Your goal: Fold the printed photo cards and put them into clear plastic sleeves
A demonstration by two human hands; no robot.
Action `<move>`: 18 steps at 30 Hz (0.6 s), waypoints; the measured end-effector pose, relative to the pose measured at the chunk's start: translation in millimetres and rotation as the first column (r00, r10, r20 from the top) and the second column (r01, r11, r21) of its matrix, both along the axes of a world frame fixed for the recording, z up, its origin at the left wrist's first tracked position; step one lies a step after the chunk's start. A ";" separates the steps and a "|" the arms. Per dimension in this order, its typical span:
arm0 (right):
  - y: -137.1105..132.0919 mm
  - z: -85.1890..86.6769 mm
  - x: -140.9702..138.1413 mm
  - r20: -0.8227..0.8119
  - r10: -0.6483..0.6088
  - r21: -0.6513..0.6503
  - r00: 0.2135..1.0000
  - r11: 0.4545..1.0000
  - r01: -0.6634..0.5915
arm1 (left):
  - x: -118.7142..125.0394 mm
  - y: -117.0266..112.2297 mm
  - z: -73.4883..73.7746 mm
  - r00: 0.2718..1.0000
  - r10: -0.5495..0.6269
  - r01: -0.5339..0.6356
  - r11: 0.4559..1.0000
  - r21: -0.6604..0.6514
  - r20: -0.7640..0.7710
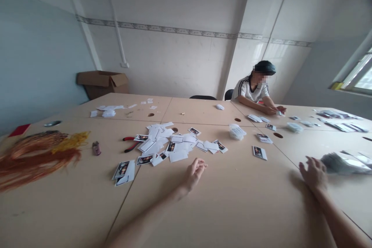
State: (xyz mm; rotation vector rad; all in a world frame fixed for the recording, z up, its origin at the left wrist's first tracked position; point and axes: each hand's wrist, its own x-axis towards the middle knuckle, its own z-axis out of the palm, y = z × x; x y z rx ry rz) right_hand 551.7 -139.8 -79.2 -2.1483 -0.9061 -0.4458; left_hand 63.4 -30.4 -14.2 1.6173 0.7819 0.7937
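Observation:
My left hand (195, 171) lies on the beige table (226, 201) with its fingers loosely curled and nothing in it, just below a scatter of small white cards and photo cards (171, 143). My right hand (314, 172) rests flat on the table, fingers stretched out, beside a stack of clear plastic sleeves (344, 162) that its fingertips reach or nearly reach. A single photo card (259, 152) lies between the two hands, further back.
Red-handled pliers (130, 144) lie left of the cards. A bundle of orange and yellow cords (40, 153) covers the table's left end, with a small dark object (96, 148) beside it. A seated person (255, 89) handles cards at the far side. A cardboard box (101, 82) stands behind.

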 end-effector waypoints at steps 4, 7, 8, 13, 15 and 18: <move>34.0 0.2 -39.8 0.024 0.336 -0.025 0.942 0.942 -0.335 | -0.8 -1.9 2.4 1.000 0.001 -0.001 1.000 0.006 0.017; 58.0 6.9 -66.5 -0.103 0.505 0.008 0.857 0.862 -0.507 | -1.2 -2.3 1.6 0.999 0.000 0.000 1.000 -0.008 0.034; 63.3 9.6 -71.4 -0.169 0.522 -0.016 0.836 0.847 -0.532 | -1.1 -2.2 0.9 0.999 0.001 -0.001 1.000 -0.017 0.042; 72.0 13.1 -66.8 -0.398 0.489 -0.071 0.777 0.827 -0.557 | -0.3 -0.9 0.3 0.999 0.003 -0.001 0.999 -0.039 0.049; 72.0 10.2 -60.5 -0.425 0.491 -0.030 0.760 0.832 -0.554 | 0.1 -0.8 2.9 0.999 0.002 -0.001 1.000 -0.031 0.040; 71.7 7.6 -54.5 -0.499 0.512 0.021 0.700 0.814 -0.580 | 0.8 -1.3 8.1 0.999 0.014 -0.012 0.999 -0.051 0.042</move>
